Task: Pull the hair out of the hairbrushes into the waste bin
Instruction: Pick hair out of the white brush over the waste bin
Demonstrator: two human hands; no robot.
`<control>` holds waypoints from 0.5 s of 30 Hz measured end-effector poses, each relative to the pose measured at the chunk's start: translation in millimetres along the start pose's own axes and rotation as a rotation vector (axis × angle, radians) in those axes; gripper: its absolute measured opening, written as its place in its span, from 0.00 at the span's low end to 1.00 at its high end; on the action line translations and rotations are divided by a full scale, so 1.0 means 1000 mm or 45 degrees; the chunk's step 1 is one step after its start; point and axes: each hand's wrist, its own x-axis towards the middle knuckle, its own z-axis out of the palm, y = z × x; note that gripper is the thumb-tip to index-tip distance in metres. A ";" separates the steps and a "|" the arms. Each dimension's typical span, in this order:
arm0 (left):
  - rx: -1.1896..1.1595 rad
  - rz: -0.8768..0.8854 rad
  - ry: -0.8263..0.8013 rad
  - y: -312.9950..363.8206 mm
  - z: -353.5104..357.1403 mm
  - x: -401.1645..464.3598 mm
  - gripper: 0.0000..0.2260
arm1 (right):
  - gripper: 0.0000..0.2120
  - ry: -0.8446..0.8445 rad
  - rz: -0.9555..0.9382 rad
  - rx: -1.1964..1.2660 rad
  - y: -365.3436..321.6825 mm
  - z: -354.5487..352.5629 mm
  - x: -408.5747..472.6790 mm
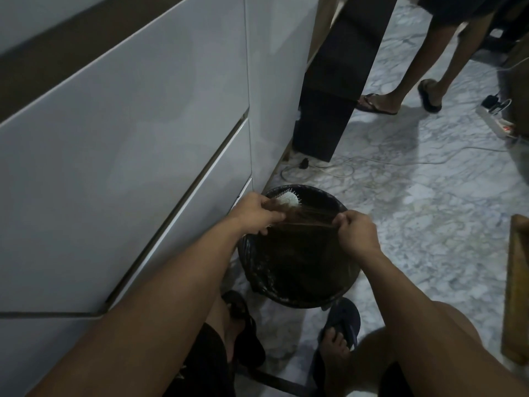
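Observation:
My left hand (254, 213) grips a white hairbrush (287, 198) by its handle, with the bristled head poking out over the far rim of the waste bin. Brown hair (309, 217) stretches in taut strands from the brush to my right hand (355, 232), whose fingers pinch the other end. Both hands hover above the round black waste bin (340, 295), which stands on the floor between my feet and is lined with a dark bag.
White cabinet drawers (120, 156) rise close on the left. A dark furniture leg (329, 110) stands beyond the bin. Another person's legs in sandals (400, 93) are at the back right, near a power strip (498, 121) and cables on the marble floor. A wooden board (518, 287) leans at right.

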 end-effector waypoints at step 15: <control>-0.074 0.084 -0.048 0.005 0.009 -0.005 0.04 | 0.07 -0.688 -0.225 0.332 -0.010 0.013 -0.017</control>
